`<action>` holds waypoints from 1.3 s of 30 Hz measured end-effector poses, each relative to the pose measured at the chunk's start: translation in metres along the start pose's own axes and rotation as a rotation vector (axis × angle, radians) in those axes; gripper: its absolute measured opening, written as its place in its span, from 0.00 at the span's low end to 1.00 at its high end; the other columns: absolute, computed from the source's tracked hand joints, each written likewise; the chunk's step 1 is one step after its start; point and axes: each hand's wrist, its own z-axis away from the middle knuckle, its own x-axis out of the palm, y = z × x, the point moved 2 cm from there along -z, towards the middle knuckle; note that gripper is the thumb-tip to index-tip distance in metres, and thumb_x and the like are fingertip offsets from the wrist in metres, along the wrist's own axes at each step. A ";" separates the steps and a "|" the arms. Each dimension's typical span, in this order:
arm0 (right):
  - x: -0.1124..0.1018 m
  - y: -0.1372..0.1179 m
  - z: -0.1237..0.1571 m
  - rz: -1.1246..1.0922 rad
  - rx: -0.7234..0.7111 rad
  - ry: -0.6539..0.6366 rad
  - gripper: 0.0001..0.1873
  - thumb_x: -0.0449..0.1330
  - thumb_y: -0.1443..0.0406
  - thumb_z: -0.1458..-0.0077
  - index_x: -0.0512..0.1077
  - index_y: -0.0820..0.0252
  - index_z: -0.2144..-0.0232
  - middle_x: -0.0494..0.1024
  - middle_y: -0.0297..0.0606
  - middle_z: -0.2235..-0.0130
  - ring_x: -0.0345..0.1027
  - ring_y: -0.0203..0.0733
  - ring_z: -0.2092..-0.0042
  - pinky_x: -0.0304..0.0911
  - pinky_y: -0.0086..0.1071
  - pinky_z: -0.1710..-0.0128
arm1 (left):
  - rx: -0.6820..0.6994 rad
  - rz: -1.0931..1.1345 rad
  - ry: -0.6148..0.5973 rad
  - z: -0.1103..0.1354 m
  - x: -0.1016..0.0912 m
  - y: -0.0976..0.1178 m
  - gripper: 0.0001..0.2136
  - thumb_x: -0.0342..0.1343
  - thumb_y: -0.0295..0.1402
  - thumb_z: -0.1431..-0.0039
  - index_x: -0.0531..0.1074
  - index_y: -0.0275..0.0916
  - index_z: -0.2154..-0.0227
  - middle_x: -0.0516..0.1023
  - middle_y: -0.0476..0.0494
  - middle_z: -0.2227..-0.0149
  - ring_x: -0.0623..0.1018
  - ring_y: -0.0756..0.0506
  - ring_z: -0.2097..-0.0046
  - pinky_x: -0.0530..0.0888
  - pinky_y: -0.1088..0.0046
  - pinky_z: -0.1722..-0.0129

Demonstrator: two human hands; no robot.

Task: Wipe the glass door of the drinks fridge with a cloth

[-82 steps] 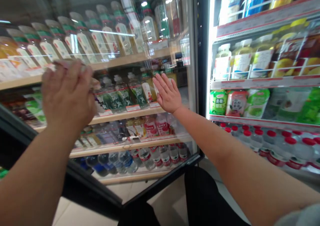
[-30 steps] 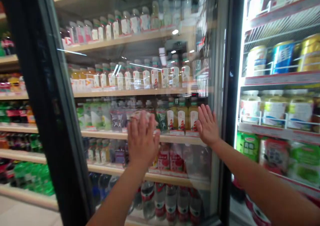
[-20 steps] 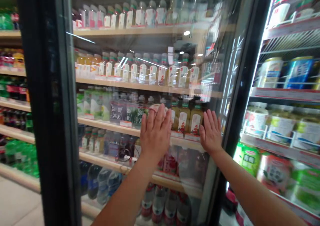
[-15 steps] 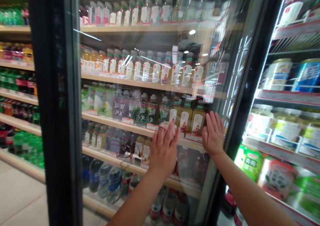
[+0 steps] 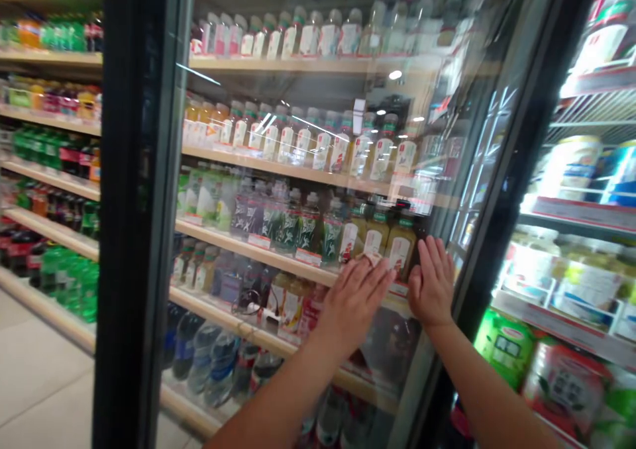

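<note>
My left hand (image 5: pixel 354 303) lies against the glass door (image 5: pixel 298 81) with its fingers stretched up and to the right. Under its fingertips shows the edge of a pale pinkish cloth (image 5: pixel 368 259), pressed to the glass; most of it is hidden by the hand. To its right, my right hand (image 5: pixel 433 283) rests flat on the same pane near the dark door frame (image 5: pixel 529 144), fingers up and holding nothing. Through the glass, right behind the hands, stand bottles of yellowish drink (image 5: pixel 400 250).
Behind the pane, wooden shelves (image 5: pixel 223 242) carry rows of bottled drinks. A thick black upright (image 5: pixel 126 204) divides it from more drink shelves on the left. At right, wire shelves hold jars (image 5: pixel 586 280) and green packs (image 5: pixel 504 343). Pale floor tiles (image 5: pixel 44 369) show lower left.
My left hand has slid right across the glass with the cloth, closer to my right hand. My right hand stays at the same place on the pane. The view has shifted slightly.
</note>
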 end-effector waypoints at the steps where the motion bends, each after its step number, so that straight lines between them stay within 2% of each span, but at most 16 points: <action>1: 0.000 0.000 0.000 0.000 0.001 0.000 0.33 0.50 0.69 0.31 0.53 0.58 0.27 0.63 0.49 0.30 0.50 0.48 0.26 0.47 0.49 0.26 | -0.009 -0.007 0.005 -0.007 -0.001 -0.005 0.23 0.45 0.26 0.28 0.66 0.39 0.33 0.63 0.49 0.30 0.65 0.40 0.32 0.54 0.59 0.26; 5: 0.000 0.001 0.000 0.003 0.005 -0.005 0.34 0.50 0.69 0.32 0.52 0.57 0.26 0.63 0.47 0.30 0.50 0.49 0.26 0.48 0.50 0.27 | -0.263 -0.079 0.126 -0.029 -0.018 -0.043 0.23 0.44 0.23 0.27 0.64 0.33 0.32 0.62 0.40 0.29 0.59 0.34 0.29 0.57 0.50 0.28; 7: 0.000 0.001 0.000 0.005 0.009 -0.005 0.34 0.50 0.69 0.32 0.52 0.56 0.26 0.63 0.47 0.30 0.51 0.49 0.26 0.49 0.50 0.27 | -0.314 -0.082 0.142 -0.022 -0.020 -0.043 0.23 0.43 0.23 0.27 0.64 0.31 0.33 0.62 0.38 0.30 0.59 0.33 0.29 0.56 0.50 0.28; 9: 0.000 0.001 0.000 0.004 0.013 -0.006 0.34 0.51 0.69 0.32 0.52 0.56 0.26 0.63 0.47 0.30 0.51 0.50 0.27 0.48 0.50 0.27 | -0.195 -0.052 0.102 -0.006 -0.012 -0.025 0.21 0.43 0.24 0.27 0.67 0.31 0.35 0.64 0.41 0.30 0.62 0.36 0.30 0.56 0.54 0.27; 11: 0.000 0.000 0.000 0.007 0.014 -0.002 0.34 0.51 0.69 0.32 0.53 0.56 0.27 0.64 0.48 0.30 0.52 0.50 0.27 0.49 0.50 0.27 | 0.046 -0.009 0.050 0.009 -0.003 -0.003 0.20 0.43 0.25 0.26 0.71 0.34 0.38 0.66 0.44 0.32 0.67 0.40 0.33 0.57 0.60 0.27; 13: -0.001 0.000 0.000 0.009 0.015 0.006 0.34 0.51 0.69 0.32 0.54 0.57 0.27 0.64 0.48 0.31 0.52 0.50 0.27 0.49 0.50 0.27 | 0.176 0.024 0.001 0.014 -0.002 0.001 0.19 0.43 0.27 0.25 0.72 0.36 0.39 0.67 0.47 0.32 0.68 0.43 0.34 0.58 0.63 0.27; 15: -0.001 0.000 0.000 0.009 0.016 0.012 0.33 0.51 0.69 0.32 0.55 0.58 0.27 0.65 0.49 0.31 0.52 0.50 0.27 0.49 0.50 0.27 | 0.095 0.022 -0.018 0.005 -0.010 -0.016 0.20 0.43 0.26 0.25 0.70 0.36 0.37 0.66 0.47 0.31 0.65 0.41 0.31 0.58 0.60 0.27; 19: -0.001 -0.001 0.001 0.007 0.013 0.008 0.32 0.51 0.69 0.32 0.56 0.60 0.28 0.65 0.50 0.31 0.52 0.50 0.27 0.48 0.50 0.27 | -0.244 -0.062 0.083 -0.010 -0.031 -0.057 0.22 0.44 0.25 0.27 0.64 0.34 0.32 0.64 0.39 0.30 0.57 0.36 0.28 0.56 0.50 0.27; 21: -0.001 -0.001 0.001 0.012 0.011 0.004 0.32 0.51 0.69 0.32 0.56 0.60 0.28 0.64 0.50 0.31 0.52 0.50 0.27 0.49 0.50 0.27 | -0.296 -0.100 0.095 0.002 -0.029 -0.051 0.24 0.44 0.24 0.28 0.62 0.31 0.32 0.62 0.35 0.30 0.54 0.34 0.26 0.55 0.48 0.27; 23: -0.001 0.000 0.001 0.016 0.012 0.003 0.32 0.50 0.68 0.32 0.56 0.61 0.28 0.64 0.50 0.31 0.52 0.51 0.27 0.49 0.51 0.27 | -0.181 -0.117 0.059 0.025 -0.018 -0.028 0.24 0.44 0.24 0.29 0.62 0.30 0.32 0.59 0.35 0.29 0.53 0.36 0.26 0.54 0.51 0.26; 25: -0.001 0.000 0.002 0.018 0.012 0.004 0.32 0.50 0.68 0.33 0.57 0.61 0.28 0.65 0.50 0.31 0.53 0.52 0.27 0.50 0.51 0.28 | 0.013 -0.098 0.008 0.046 -0.009 -0.007 0.23 0.44 0.25 0.28 0.65 0.38 0.33 0.58 0.45 0.28 0.57 0.44 0.27 0.52 0.61 0.25; 27: -0.001 0.001 0.002 0.019 0.011 0.009 0.32 0.50 0.68 0.33 0.58 0.62 0.29 0.65 0.50 0.31 0.53 0.52 0.27 0.51 0.52 0.28 | 0.097 -0.082 -0.060 0.053 -0.008 -0.003 0.23 0.44 0.27 0.28 0.67 0.44 0.34 0.58 0.54 0.28 0.60 0.47 0.29 0.47 0.64 0.24; 30: -0.001 0.001 0.002 0.020 0.009 0.013 0.32 0.51 0.69 0.33 0.58 0.62 0.29 0.65 0.50 0.31 0.54 0.53 0.27 0.52 0.52 0.29 | -0.097 -0.116 -0.079 0.037 -0.024 -0.034 0.24 0.46 0.26 0.28 0.63 0.43 0.31 0.59 0.50 0.28 0.57 0.43 0.27 0.41 0.57 0.24; 33: -0.002 0.000 0.001 0.023 0.006 0.008 0.32 0.51 0.69 0.33 0.58 0.62 0.29 0.65 0.51 0.31 0.53 0.52 0.27 0.51 0.51 0.28 | -0.365 -0.158 -0.005 0.029 -0.040 -0.060 0.27 0.46 0.25 0.29 0.57 0.37 0.28 0.57 0.38 0.27 0.51 0.37 0.25 0.44 0.49 0.25; 36: -0.002 -0.001 0.000 0.028 0.008 0.009 0.32 0.50 0.69 0.34 0.58 0.62 0.29 0.65 0.51 0.32 0.53 0.52 0.27 0.51 0.51 0.28 | -0.427 -0.166 -0.001 0.058 -0.035 -0.044 0.31 0.47 0.23 0.31 0.52 0.35 0.27 0.53 0.35 0.27 0.44 0.35 0.24 0.47 0.49 0.26; 39: -0.002 -0.001 0.000 0.042 0.022 -0.005 0.31 0.50 0.68 0.34 0.59 0.62 0.29 0.65 0.52 0.32 0.53 0.53 0.27 0.52 0.52 0.29 | -0.252 -0.115 -0.056 0.093 -0.024 -0.017 0.32 0.48 0.22 0.32 0.53 0.38 0.27 0.61 0.40 0.29 0.42 0.40 0.24 0.44 0.56 0.24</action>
